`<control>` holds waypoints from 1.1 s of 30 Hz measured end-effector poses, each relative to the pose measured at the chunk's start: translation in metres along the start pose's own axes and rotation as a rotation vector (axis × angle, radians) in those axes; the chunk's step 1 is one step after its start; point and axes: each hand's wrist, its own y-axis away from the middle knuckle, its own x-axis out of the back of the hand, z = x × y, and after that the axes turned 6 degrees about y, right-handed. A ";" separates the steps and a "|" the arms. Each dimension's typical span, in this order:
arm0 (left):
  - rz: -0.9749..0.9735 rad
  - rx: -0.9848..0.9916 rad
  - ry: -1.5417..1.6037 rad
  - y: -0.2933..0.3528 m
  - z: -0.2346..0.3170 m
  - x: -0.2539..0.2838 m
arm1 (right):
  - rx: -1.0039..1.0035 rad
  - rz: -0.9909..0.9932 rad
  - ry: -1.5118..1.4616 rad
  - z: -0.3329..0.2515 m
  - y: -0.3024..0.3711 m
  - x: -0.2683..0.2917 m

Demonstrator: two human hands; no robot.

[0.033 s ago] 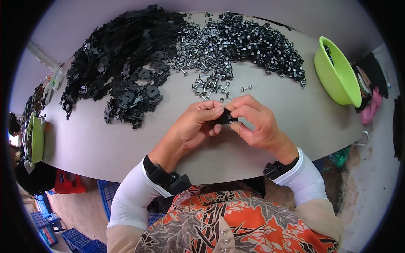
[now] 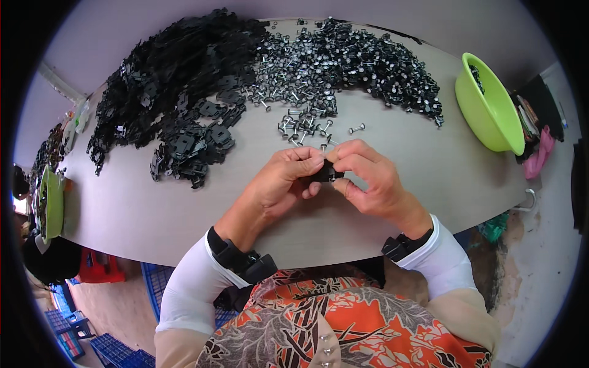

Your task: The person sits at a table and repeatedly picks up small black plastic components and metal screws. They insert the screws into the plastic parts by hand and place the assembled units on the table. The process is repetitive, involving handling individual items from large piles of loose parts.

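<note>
Sitting left of the hands: heaped black plastic plates [image 2: 178, 73], probably there for easy left-side pickup. Left hand [image 2: 279, 184] clamped on a small black plastic piece [image 2: 319, 175], thumb uppermost, likely acting as fixture. Piece sits between both hands, over the tabletop [image 2: 343, 236]. Dumbbell-shaped metal pins [image 2: 337, 58] piled beyond, loose few nearest. Right hand [image 2: 377, 181] pinches piece's right end, presumably for fine control. Lime-green basin [image 2: 491, 116] far right, off the working spot.
</note>
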 end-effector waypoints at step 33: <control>-0.017 0.083 -0.299 0.001 0.004 -0.009 | -0.414 -0.010 0.443 0.110 0.008 0.061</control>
